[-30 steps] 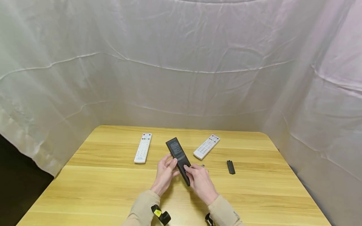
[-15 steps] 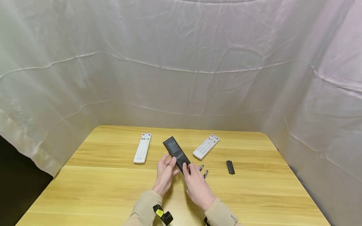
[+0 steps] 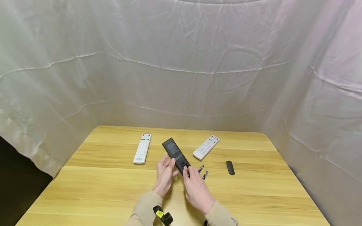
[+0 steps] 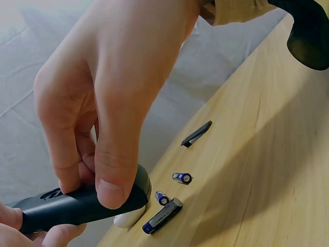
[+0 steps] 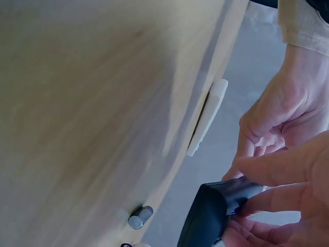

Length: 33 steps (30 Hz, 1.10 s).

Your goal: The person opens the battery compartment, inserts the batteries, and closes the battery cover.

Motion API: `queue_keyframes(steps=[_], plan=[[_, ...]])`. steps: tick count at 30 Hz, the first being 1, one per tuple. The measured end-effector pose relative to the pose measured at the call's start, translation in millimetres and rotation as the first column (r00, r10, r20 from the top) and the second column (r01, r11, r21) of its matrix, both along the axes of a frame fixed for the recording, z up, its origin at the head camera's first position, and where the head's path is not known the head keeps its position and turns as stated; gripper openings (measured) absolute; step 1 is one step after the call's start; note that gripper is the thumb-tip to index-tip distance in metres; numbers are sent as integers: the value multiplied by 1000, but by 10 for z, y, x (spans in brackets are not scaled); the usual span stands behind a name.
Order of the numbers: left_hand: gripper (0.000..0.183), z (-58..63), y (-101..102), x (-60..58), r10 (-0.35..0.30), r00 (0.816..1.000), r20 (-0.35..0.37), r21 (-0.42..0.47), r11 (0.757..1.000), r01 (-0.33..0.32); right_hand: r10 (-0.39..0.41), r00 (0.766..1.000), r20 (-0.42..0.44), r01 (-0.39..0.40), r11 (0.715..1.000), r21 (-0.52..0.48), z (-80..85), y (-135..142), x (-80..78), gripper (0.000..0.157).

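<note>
A black remote control (image 3: 176, 153) lies back side up above the table, tilted, its battery compartment uncovered. My left hand (image 3: 165, 174) grips it along its middle, thumb on the back. My right hand (image 3: 195, 187) holds its near end, thumb by the edge and bent fingers at the compartment, where a purple-blue battery (image 3: 183, 165) shows. The right fingers cover part of that battery. Beside the right hand lie a battery (image 3: 201, 169) and another battery (image 3: 205, 174). The left wrist view shows a third loose battery (image 4: 163, 216) on the table.
A black battery cover (image 3: 230, 167) lies to the right on the wooden table (image 3: 113, 191). A white remote control (image 3: 142, 148) stands off to the left, another white remote (image 3: 206, 147) behind the right hand. Pale curtains (image 3: 181, 88) surround the table's back and sides.
The black remote has shifted slightly left and its far end has swung left. The right hand has moved left, uncovering two batteries on the table. A purple-blue battery now shows more plainly in the compartment.
</note>
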<state>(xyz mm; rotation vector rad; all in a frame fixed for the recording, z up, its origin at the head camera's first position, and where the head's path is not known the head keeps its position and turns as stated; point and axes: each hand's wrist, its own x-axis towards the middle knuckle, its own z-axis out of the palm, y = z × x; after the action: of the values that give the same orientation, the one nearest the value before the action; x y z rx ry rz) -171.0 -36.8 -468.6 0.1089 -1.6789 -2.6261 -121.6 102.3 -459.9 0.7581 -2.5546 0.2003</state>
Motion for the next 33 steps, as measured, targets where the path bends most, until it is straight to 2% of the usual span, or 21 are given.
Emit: queue_keyframes(steps=[3,8,12,15,19,22,26,33], plan=[[48,-3,-8,10,-4,1000,-4,-7,1000,4,2,1000,7,-2,999,-47,-10,3,0,53],[48,-16,-15,23,-9,1000,7,-10,1000,9,22,996,89,-6,986,-169,-13,20,-21,50],[48,-21,-17,12,-13,1000,17,-12,1000,13,39,989,145,2,961,-277,12,51,-63,44],[48,-25,-25,4,-18,1000,11,-15,1000,18,60,982,178,9,931,-364,28,95,-97,38],[48,-30,-42,10,-20,1000,13,-19,1000,20,133,958,255,20,854,-520,27,174,-143,29],[48,-38,-58,25,-28,999,20,-28,999,28,212,921,326,45,775,-631,9,243,-172,26],[48,-53,-86,42,-35,999,26,-47,998,36,285,882,376,94,675,-732,-10,344,-204,23],[49,-62,-156,48,-19,999,42,-47,999,21,258,866,429,225,564,-794,-40,544,-330,23]])
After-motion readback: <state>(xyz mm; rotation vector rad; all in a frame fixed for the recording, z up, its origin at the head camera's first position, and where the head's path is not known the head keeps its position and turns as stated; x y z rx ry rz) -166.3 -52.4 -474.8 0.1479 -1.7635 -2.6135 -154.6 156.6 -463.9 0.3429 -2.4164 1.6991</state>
